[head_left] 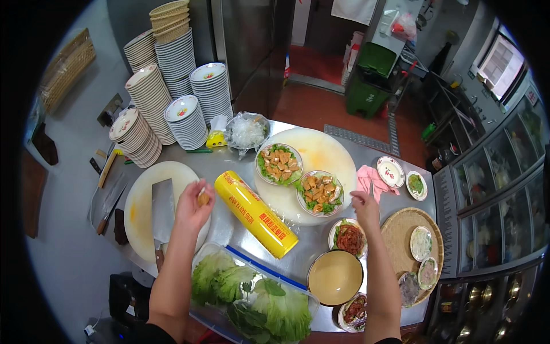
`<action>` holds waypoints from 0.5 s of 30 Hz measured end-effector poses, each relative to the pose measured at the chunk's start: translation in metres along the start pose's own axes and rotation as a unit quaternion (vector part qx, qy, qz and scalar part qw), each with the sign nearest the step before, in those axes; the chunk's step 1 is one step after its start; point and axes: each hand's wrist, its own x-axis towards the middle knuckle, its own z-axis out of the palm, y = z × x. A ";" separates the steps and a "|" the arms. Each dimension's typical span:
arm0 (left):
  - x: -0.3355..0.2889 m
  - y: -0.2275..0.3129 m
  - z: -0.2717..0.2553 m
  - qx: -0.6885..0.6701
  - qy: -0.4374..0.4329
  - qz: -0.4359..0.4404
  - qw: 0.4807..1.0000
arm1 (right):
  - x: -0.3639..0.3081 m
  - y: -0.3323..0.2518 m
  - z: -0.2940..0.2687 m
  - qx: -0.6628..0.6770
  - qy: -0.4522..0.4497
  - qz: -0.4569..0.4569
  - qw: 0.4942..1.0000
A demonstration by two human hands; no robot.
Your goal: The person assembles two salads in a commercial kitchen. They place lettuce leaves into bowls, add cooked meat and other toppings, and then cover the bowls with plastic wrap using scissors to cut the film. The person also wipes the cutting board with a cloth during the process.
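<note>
Left of cling-film roll [256,215], cupping brown chunk [203,199] in left hand [191,207], likely for security; opposite, loosely curling right hand [365,208], contents unclear.

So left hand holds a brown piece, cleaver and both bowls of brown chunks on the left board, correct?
Wrong board: head view shows the far bowl of brown chunks and the near bowl on the right board. The left hand holds a brown piece, and the cleaver is on the left board.
</note>
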 end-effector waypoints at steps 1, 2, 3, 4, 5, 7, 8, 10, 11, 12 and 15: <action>-0.020 0.002 -0.011 -0.009 0.004 -0.015 1.000 | -0.011 -0.008 0.010 -0.015 -0.020 -0.020 1.000; -0.038 -0.002 -0.018 -0.016 0.013 -0.038 0.999 | -0.020 -0.015 0.018 -0.032 -0.037 -0.037 0.998; -0.052 -0.006 -0.025 -0.020 0.017 -0.054 0.998 | -0.025 -0.021 0.026 -0.064 -0.036 -0.075 0.995; -0.067 -0.009 -0.033 -0.024 0.021 -0.069 0.997 | -0.029 -0.026 0.035 -0.095 -0.036 -0.114 0.988; -0.077 -0.014 -0.039 -0.025 0.019 -0.080 0.996 | -0.031 -0.030 0.042 -0.126 -0.035 -0.153 0.979; -0.095 -0.018 -0.049 0.000 0.030 -0.077 0.997 | -0.033 -0.034 0.054 -0.199 -0.051 -0.212 0.956; -0.103 -0.020 -0.053 0.013 0.034 -0.076 0.996 | -0.033 -0.036 0.057 -0.235 -0.058 -0.241 0.940; -0.113 -0.016 -0.067 0.027 0.044 -0.077 0.996 | -0.031 -0.037 0.061 -0.296 -0.081 -0.236 0.922; -0.119 -0.014 -0.072 0.034 0.045 -0.078 0.995 | -0.028 -0.034 0.062 -0.314 -0.085 -0.234 0.916; -0.125 -0.011 -0.076 0.042 0.042 -0.080 0.995 | -0.026 -0.032 0.062 -0.332 -0.089 -0.232 0.910; -0.140 -0.001 -0.089 0.047 0.053 -0.051 0.996 | -0.022 -0.036 0.064 -0.217 -0.058 -0.183 0.957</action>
